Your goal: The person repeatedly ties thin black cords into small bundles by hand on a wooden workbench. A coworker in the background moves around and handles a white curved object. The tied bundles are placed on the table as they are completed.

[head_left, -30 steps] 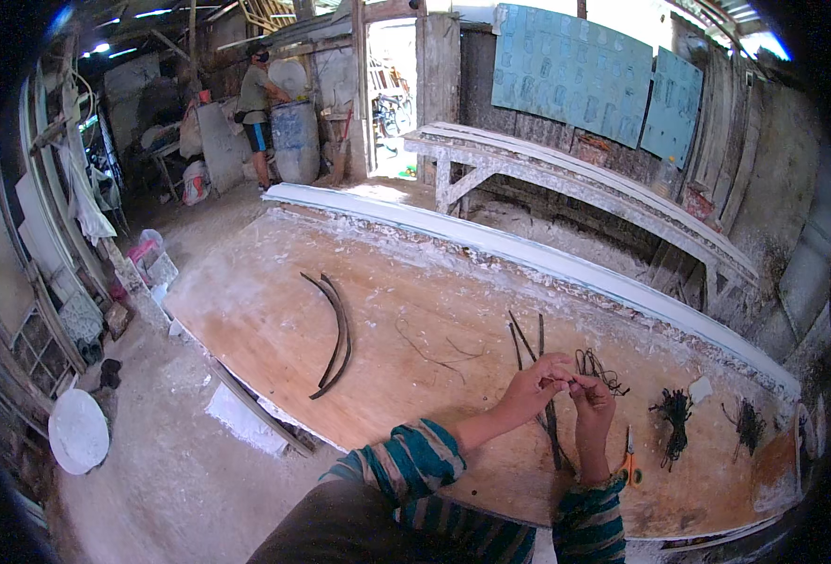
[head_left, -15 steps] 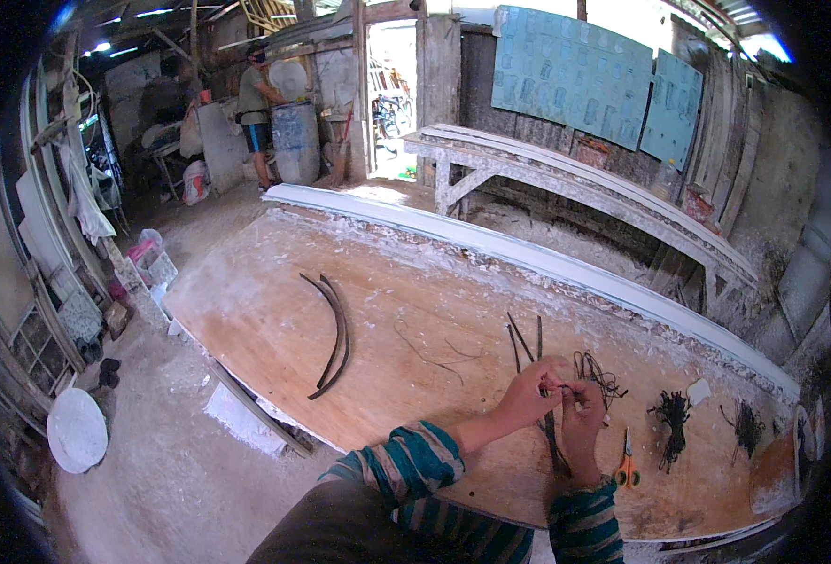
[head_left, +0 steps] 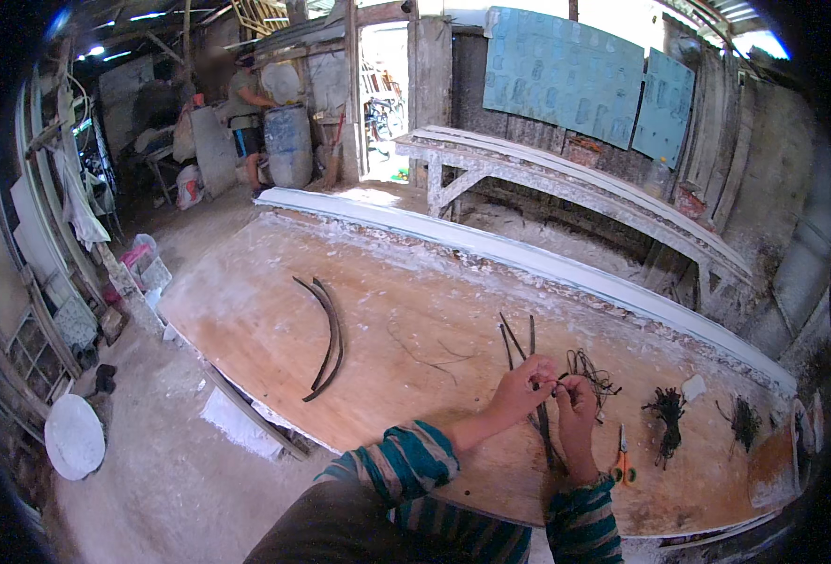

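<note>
The wooden bench (head_left: 246, 273) carries long dark strips (head_left: 544, 440), partly hidden behind the left hand (head_left: 522, 393) and right hand (head_left: 579, 406). Orange-handled scissors (head_left: 623, 462) lie beside the right wrist. Both hands' fingers pinch a small dark strand (head_left: 559, 382), which bridges the two sets of fingertips, above the bench.

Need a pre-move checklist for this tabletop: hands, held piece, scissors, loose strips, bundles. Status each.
1. Left hand and right hand close together above the table: ok.
2. Thin dark piece pinched between the fingers of both hands: ok.
3. Knot in that piece: cannot tell, too small.
4. Scissors on the table, unobstructed, right of the right hand: ok.
5. Straight dark strips fully in view: not ok, hands partly cover them.
6. Two dark bundles lying apart from each other: ok.
</note>
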Action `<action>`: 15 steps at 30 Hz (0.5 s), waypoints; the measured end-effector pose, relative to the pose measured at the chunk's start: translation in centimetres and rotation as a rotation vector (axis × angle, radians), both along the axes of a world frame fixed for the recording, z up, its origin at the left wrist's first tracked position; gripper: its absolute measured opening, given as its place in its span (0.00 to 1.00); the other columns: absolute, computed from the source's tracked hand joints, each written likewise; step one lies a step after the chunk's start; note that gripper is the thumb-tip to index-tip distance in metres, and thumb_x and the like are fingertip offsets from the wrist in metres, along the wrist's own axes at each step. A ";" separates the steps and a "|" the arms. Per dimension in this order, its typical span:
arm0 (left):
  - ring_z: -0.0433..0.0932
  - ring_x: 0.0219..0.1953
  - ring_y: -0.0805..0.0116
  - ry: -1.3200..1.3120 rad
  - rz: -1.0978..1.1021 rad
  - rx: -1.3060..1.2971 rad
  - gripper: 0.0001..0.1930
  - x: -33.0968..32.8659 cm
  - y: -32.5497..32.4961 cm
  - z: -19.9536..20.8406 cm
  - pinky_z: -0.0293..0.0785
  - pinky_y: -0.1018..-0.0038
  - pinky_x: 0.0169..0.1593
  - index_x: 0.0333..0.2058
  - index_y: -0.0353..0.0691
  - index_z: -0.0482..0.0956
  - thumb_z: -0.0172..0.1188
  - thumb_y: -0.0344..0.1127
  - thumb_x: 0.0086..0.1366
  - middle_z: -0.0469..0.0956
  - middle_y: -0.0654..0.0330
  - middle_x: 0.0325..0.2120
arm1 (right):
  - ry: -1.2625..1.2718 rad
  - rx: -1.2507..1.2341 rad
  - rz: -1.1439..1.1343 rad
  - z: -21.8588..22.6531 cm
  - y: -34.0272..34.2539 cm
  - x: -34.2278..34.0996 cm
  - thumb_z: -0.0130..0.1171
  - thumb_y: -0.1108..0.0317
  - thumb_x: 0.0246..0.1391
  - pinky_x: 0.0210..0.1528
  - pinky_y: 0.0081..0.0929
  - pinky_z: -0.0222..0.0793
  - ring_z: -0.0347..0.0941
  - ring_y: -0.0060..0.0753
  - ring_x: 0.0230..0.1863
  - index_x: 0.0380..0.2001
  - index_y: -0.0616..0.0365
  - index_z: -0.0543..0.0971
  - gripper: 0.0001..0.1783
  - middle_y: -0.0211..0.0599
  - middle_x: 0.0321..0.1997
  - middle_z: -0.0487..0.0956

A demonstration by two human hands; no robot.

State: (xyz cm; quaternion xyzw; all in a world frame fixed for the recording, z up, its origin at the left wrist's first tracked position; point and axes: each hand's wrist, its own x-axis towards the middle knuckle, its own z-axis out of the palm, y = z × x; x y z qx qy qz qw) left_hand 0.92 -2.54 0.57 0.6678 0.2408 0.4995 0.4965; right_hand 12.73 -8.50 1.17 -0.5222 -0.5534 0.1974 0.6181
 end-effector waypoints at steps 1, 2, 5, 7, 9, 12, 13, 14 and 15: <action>0.74 0.36 0.72 0.011 0.000 -0.008 0.11 0.1 0.1 -0.1 0.70 0.76 0.43 0.38 0.36 0.70 0.55 0.24 0.55 0.74 0.60 0.30 | 0.008 -0.015 0.028 0.0 0.0 0.1 0.51 0.77 0.50 0.36 0.19 0.62 0.65 0.20 0.32 0.29 0.62 0.70 0.02 0.30 0.29 0.70; 0.74 0.36 0.72 0.012 0.009 0.021 0.09 0.1 0.1 -0.3 0.70 0.76 0.43 0.36 0.36 0.70 0.55 0.24 0.55 0.74 0.61 0.30 | 0.079 -0.037 0.069 0.2 0.0 0.1 0.50 0.77 0.50 0.37 0.19 0.61 0.65 0.20 0.33 0.29 0.62 0.70 0.02 0.30 0.29 0.70; 0.73 0.35 0.72 0.025 0.017 0.085 0.05 0.1 0.2 -0.4 0.70 0.77 0.42 0.32 0.36 0.71 0.54 0.25 0.55 0.73 0.61 0.29 | 0.272 -0.088 0.180 1.0 -0.3 -0.3 0.49 0.77 0.51 0.39 0.18 0.60 0.65 0.20 0.34 0.29 0.61 0.70 0.01 0.29 0.30 0.70; 0.72 0.35 0.73 0.045 -0.002 0.102 0.04 0.1 0.4 -0.5 0.70 0.77 0.41 0.31 0.36 0.71 0.53 0.25 0.55 0.72 0.62 0.28 | 0.372 -0.100 0.236 1.1 -0.4 -0.2 0.49 0.77 0.51 0.40 0.18 0.60 0.64 0.19 0.34 0.30 0.60 0.69 0.02 0.28 0.31 0.70; 0.72 0.35 0.72 0.021 -0.018 0.107 0.03 0.0 0.5 -0.6 0.70 0.77 0.40 0.31 0.36 0.71 0.53 0.25 0.56 0.71 0.62 0.27 | 0.439 -0.100 0.288 1.6 -0.6 -0.4 0.50 0.77 0.51 0.39 0.18 0.60 0.64 0.19 0.34 0.30 0.60 0.70 0.02 0.28 0.31 0.70; 0.71 0.35 0.71 0.019 -0.034 0.109 0.03 0.0 0.8 -0.5 0.69 0.76 0.39 0.30 0.37 0.70 0.52 0.26 0.56 0.69 0.62 0.27 | 0.502 -0.118 0.322 1.9 -0.8 -0.4 0.51 0.76 0.51 0.39 0.18 0.60 0.65 0.19 0.33 0.30 0.59 0.70 0.02 0.28 0.30 0.70; 0.70 0.36 0.71 0.024 -0.038 0.109 0.02 0.0 1.0 -0.5 0.69 0.75 0.38 0.30 0.37 0.70 0.52 0.26 0.56 0.69 0.62 0.27 | 0.516 -0.127 0.325 2.0 -0.8 -0.3 0.51 0.76 0.51 0.39 0.18 0.60 0.65 0.19 0.33 0.29 0.59 0.70 0.02 0.28 0.30 0.70; 0.70 0.35 0.71 0.041 -0.037 0.142 0.03 0.0 1.1 -0.6 0.69 0.75 0.38 0.30 0.37 0.70 0.52 0.27 0.57 0.68 0.62 0.28 | 0.507 -0.139 0.323 1.9 -0.8 -0.2 0.51 0.76 0.51 0.39 0.18 0.60 0.65 0.19 0.32 0.29 0.59 0.70 0.02 0.28 0.30 0.70; 0.70 0.35 0.71 0.057 -0.036 0.176 0.03 0.0 1.2 -0.7 0.69 0.75 0.37 0.31 0.38 0.70 0.53 0.27 0.57 0.68 0.62 0.28 | 0.497 -0.150 0.321 1.7 -0.7 0.1 0.51 0.76 0.51 0.39 0.17 0.60 0.65 0.19 0.32 0.29 0.59 0.70 0.01 0.28 0.29 0.70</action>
